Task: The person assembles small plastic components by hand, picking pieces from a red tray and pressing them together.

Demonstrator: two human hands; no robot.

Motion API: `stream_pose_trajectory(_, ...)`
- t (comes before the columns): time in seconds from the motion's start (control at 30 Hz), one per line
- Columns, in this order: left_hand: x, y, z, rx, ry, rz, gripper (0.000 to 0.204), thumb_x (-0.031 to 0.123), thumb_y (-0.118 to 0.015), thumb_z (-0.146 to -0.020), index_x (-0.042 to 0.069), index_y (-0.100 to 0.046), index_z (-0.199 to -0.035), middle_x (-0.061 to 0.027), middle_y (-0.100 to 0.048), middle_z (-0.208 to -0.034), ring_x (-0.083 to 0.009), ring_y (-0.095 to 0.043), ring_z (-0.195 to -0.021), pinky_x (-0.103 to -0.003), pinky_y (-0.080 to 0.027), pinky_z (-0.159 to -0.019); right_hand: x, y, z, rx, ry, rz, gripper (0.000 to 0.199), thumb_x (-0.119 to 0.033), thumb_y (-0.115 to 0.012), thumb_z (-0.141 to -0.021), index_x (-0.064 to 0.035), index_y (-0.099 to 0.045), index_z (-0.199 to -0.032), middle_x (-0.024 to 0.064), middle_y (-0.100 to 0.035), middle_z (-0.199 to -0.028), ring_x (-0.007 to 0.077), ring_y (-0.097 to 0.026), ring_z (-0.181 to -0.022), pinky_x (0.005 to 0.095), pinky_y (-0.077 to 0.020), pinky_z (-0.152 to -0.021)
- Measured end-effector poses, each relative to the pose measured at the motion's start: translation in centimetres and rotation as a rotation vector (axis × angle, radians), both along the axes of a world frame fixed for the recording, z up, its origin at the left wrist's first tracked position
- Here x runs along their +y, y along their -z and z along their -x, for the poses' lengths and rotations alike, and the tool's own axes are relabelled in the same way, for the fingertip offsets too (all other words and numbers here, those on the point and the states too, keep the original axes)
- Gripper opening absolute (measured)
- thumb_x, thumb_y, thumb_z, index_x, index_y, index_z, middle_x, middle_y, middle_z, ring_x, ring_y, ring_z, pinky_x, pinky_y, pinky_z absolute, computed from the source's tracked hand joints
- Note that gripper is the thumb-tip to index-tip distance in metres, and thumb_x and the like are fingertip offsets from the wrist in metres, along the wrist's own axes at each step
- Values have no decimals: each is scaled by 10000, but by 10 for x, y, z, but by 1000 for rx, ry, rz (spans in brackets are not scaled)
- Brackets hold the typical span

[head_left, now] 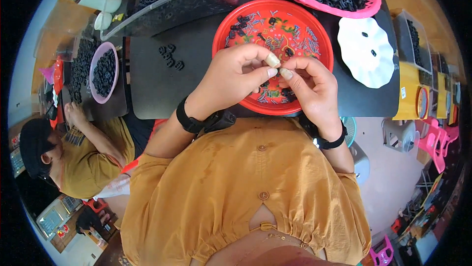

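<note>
Above a round red tray (222, 20), my left hand (241, 71) and my right hand (312, 81) meet with thumbs and forefingers pinched together. Whatever sits between the fingertips is small and dark, mostly covered, and I cannot make out its kind. Scattered in the tray are many small grey metal pins (310, 44) and some black plastic pieces (239, 26). A white scalloped plate (351, 64) stands to the right of the tray with two black pieces (373, 53) on it. Left of my hands, a small cluster of black pieces (170, 57) lies on the dark tabletop.
A pink basket (376, 0) and a clear plastic bin (172, 5), both full of black pieces, stand at the far side. At the left, a co-worker (93, 157) sits by a pale pink bowl (117, 76). Stools (432, 140) stand on the right.
</note>
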State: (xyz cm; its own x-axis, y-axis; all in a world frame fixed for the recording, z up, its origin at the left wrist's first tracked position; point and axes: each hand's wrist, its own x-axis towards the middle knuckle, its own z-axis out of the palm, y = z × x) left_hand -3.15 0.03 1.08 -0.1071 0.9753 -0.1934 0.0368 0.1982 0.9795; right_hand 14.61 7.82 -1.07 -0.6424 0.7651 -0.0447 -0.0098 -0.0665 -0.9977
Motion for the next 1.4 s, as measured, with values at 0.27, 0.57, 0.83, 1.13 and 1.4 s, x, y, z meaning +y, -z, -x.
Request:
stream_pose_trajectory(0.27,9,30,-2,-259,-24,-184,191,53,-573,-932,-11,-576,-1112,-54,-654,-935,-93,-612,-727,-222,-515,-616,-1,-5,9,-14,36,-63,118,4,-613,-899,8,-628,-1016,40,-652,-861,92,-622,-741,225,-514,-688)
stream_pose_trajectory(0.57,3,29,2,-373,-19,-179,172,86,-573,-945,-17,-602,-1080,-52,-660,-885,-97,-628,-744,-232,-524,-654,-6,-5,20,86,73,-93,120,4,-592,-914,30,-610,-1030,70,-664,-866,120,-643,-755,236,-530,-718)
stream_pose_trajectory(0.83,-2,25,4,-348,-85,-240,166,74,-569,-945,-17,-601,-1080,-57,-647,-875,-101,-617,-740,-235,-533,-663,-8,-3,26,146,88,-123,124,-14,-605,-914,27,-614,-1030,73,-669,-883,121,-649,-764,232,-536,-716)
stream_pose_trajectory(1.13,-16,14,-4,-325,-154,-286,141,39,-552,-942,-10,-589,-1069,-60,-648,-885,-104,-620,-737,-233,-526,-660,-17,-7,27,260,105,-64,107,-14,-591,-922,22,-604,-1022,59,-654,-865,121,-637,-757,246,-533,-715)
stream_pose_trajectory(1.4,-19,9,-9,-177,-206,-355,129,23,-544,-945,-9,-589,-1062,-56,-647,-898,-95,-627,-760,-221,-521,-646,-21,-10,29,297,67,-59,119,-25,-585,-930,25,-613,-1034,58,-647,-909,115,-625,-787,247,-529,-726)
